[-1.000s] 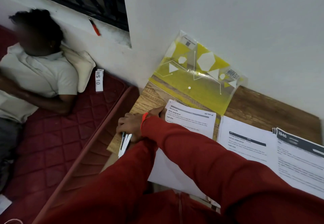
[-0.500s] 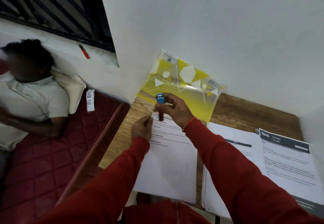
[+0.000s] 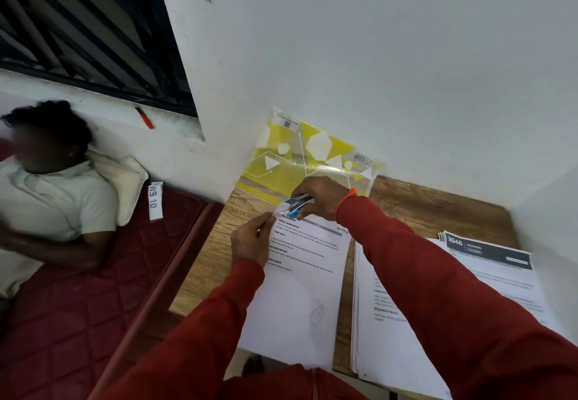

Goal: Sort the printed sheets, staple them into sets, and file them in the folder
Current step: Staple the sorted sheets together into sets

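Stapler [image 3: 297, 205] in right hand [image 3: 322, 197] at sheet corner [image 3: 279, 211]

White tag [image 3: 155, 201]: "WS 10". Stapled sheet [image 3: 300, 274]: "TASK GOAL" (small print blurred). Right stack [image 3: 488, 251]: "946".

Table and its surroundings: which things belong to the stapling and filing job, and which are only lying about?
For the job:
stapler in the right hand
sheets pinched by the left hand
paper stacks
yellow folder

Lying about:
red pen on the sill
label on the mattress
pillow
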### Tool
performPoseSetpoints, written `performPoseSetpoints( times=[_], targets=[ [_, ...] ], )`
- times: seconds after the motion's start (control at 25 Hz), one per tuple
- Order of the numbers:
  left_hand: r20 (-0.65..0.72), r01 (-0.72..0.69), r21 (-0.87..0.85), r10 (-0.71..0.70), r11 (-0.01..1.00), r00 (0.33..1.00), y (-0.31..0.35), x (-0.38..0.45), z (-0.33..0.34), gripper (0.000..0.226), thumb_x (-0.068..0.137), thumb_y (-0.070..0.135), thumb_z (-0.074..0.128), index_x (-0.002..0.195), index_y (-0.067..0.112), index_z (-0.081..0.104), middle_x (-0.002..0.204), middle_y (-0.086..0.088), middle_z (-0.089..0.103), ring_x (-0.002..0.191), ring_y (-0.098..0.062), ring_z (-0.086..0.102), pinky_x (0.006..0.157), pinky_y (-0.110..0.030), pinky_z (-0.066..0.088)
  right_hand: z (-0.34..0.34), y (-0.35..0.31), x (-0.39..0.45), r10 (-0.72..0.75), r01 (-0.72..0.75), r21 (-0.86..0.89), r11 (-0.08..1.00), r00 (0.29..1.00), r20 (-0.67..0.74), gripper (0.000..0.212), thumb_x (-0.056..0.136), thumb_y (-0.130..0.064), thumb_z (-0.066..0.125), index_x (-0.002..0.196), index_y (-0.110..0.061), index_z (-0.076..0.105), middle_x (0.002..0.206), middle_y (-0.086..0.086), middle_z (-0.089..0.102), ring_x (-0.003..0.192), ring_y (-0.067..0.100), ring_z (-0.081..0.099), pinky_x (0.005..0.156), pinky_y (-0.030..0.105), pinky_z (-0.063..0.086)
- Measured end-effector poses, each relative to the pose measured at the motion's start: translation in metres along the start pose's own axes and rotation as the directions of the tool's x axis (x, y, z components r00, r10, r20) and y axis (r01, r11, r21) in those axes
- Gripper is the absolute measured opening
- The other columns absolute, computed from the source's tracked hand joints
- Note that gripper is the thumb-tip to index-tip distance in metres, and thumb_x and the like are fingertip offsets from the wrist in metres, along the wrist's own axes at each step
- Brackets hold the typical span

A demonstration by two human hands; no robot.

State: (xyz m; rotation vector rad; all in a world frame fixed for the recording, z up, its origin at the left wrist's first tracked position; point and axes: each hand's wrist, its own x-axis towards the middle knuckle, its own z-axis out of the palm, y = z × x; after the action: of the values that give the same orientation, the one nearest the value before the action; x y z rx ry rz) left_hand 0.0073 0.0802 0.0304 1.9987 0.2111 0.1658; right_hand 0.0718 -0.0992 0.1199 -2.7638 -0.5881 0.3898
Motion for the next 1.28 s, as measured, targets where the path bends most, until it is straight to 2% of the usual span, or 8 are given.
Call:
performPoseSetpoints(
  times=[0.24,0.44,0.6,0.84,1.0,1.16,1.28],
  targets=[
    [-0.010,-0.021,0.017,0.021,1.000,1.000,0.003,-0.002,0.000,0.025,0.090,0.022,0.066,0.110,0.007,0.073,0.103,-0.006,0.074,0.090,-0.012,0.066,0.087,-0.020,0.049,-0.002,-0.004,0.001,-0.020,0.021,-0.046,0.999,0.999,0.027,0.049,0.076,-0.037,0.079,0.119,-0.016,0.066,0.112,0.007,0.063,0.104,0.025,0.058,0.087,0.036,0.047],
    [-0.029,0.023,-0.012,-0.023,1.000,0.999,0.007,-0.003,0.001,0.024,0.089,0.018,0.068,0.109,0.006,0.072,0.102,-0.006,0.074,0.087,-0.009,0.063,0.081,-0.013,0.044,-0.004,-0.003,0.001,-0.004,0.007,-0.123,0.992,1.000,0.021,0.051,0.076,-0.039,0.078,0.120,-0.016,0.065,0.111,0.008,0.062,0.105,0.026,0.057,0.087,0.037,0.047],
    [-0.011,0.028,-0.049,-0.028,0.998,1.000,0.010,-0.003,0.004,0.023,0.087,0.018,0.070,0.108,0.007,0.073,0.099,-0.004,0.075,0.085,-0.010,0.065,0.086,-0.022,0.051,-0.003,-0.004,0.002,0.000,0.006,-0.147,0.989,0.999,0.039,0.052,0.076,-0.040,0.078,0.120,-0.016,0.065,0.112,0.008,0.062,0.106,0.027,0.057,0.088,0.038,0.048],
    [0.012,-0.004,-0.038,0.005,0.999,1.000,0.011,-0.003,0.006,0.024,0.088,0.019,0.069,0.108,0.007,0.073,0.098,-0.005,0.075,0.085,-0.013,0.066,0.086,-0.032,0.055,-0.007,-0.002,0.005,0.005,0.007,-0.148,0.989,0.997,0.083,0.047,0.076,-0.039,0.079,0.113,-0.012,0.068,0.108,0.008,0.065,0.101,0.026,0.059,0.083,0.034,0.047],
    [0.016,-0.056,0.037,0.055,0.998,0.998,0.013,-0.004,0.005,0.023,0.089,0.018,0.068,0.108,0.006,0.073,0.098,-0.006,0.075,0.083,-0.010,0.065,0.083,-0.022,0.052,-0.007,-0.001,0.005,-0.013,0.023,-0.145,0.989,0.997,0.073,0.048,0.076,-0.039,0.078,0.114,-0.012,0.067,0.109,0.008,0.066,0.101,0.025,0.059,0.084,0.034,0.047],
    [0.025,-0.046,0.032,0.046,0.998,0.999,0.013,-0.003,0.006,0.024,0.089,0.018,0.069,0.109,0.006,0.073,0.098,-0.007,0.075,0.084,-0.015,0.067,0.085,-0.028,0.055,-0.008,-0.002,0.006,-0.024,0.033,-0.136,0.990,0.997,0.068,0.048,0.077,-0.038,0.078,0.116,-0.012,0.067,0.110,0.007,0.065,0.103,0.024,0.058,0.083,0.032,0.045],
    [0.024,-0.052,0.038,0.051,0.998,0.998,0.013,-0.004,0.006,0.024,0.089,0.018,0.069,0.109,0.005,0.073,0.101,-0.008,0.074,0.086,-0.013,0.066,0.084,-0.022,0.052,-0.009,-0.003,0.007,-0.016,0.027,-0.132,0.991,0.997,0.079,0.047,0.076,-0.038,0.078,0.114,-0.013,0.067,0.110,0.007,0.065,0.102,0.025,0.059,0.085,0.034,0.047]
  ],
)
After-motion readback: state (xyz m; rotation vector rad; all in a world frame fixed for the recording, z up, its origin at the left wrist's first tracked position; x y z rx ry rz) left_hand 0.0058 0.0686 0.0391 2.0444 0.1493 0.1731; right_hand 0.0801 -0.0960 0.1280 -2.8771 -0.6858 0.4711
